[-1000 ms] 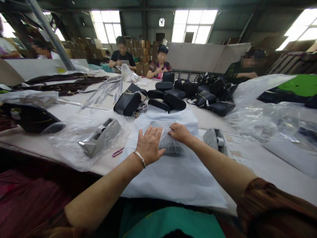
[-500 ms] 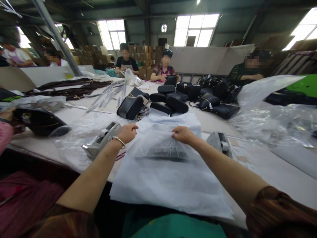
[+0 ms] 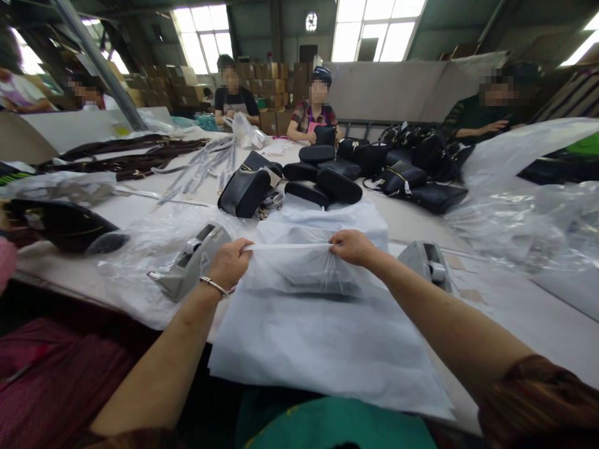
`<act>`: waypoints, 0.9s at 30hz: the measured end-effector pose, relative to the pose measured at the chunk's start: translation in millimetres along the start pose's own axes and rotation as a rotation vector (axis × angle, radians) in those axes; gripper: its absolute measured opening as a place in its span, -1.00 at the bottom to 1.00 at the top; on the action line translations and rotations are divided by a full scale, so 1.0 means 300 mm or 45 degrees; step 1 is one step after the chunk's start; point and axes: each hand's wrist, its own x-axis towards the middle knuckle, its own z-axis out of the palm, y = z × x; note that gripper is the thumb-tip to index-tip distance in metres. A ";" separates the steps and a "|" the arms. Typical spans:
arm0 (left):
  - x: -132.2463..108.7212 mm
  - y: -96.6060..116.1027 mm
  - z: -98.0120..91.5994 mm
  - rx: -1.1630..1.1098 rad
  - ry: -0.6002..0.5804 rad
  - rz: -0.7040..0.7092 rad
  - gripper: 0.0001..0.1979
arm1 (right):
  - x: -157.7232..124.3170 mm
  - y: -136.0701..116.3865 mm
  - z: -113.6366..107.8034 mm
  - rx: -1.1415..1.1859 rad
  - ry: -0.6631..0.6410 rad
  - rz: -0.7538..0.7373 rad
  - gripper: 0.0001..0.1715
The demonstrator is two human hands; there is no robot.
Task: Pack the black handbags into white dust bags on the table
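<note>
A thin, see-through white bag [image 3: 290, 265] lies over a dark flat item that shows faintly through it. My left hand [image 3: 231, 262] pinches the left end of the bag's straight upper edge. The same edge is gripped further right by my right hand [image 3: 350, 247], where the film gathers into creases. Underneath spreads a stack of white sheets [image 3: 318, 349] that hangs over the table's front edge. What the dark item is, I cannot make out.
Grey tape dispensers flank the sheets, one at left [image 3: 194, 262], one at right [image 3: 425, 265]. Black bags [image 3: 246, 190] are piled beyond. Clear plastic [image 3: 538, 218] covers the right side. A black bag [image 3: 60, 224] lies far left. People sit across the table [image 3: 299, 138].
My left hand has closed on the bag's edge, which is now stretched straight between both hands. My right hand keeps its hold. The view has tilted slightly downward.
</note>
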 end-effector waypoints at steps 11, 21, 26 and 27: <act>0.115 -0.037 0.236 0.261 0.104 -0.265 -0.53 | 0.015 0.024 0.001 0.091 -0.009 0.053 -0.69; 0.046 0.208 0.103 0.064 0.665 0.661 -0.61 | 0.029 0.024 -0.007 0.027 0.004 0.092 -0.71; 0.030 0.349 0.243 0.013 0.052 1.186 -0.56 | 0.038 0.034 -0.021 0.054 -0.031 0.049 -0.74; 0.034 0.356 0.266 0.046 0.012 1.128 -0.52 | 0.033 0.042 -0.028 0.093 -0.059 0.022 -0.75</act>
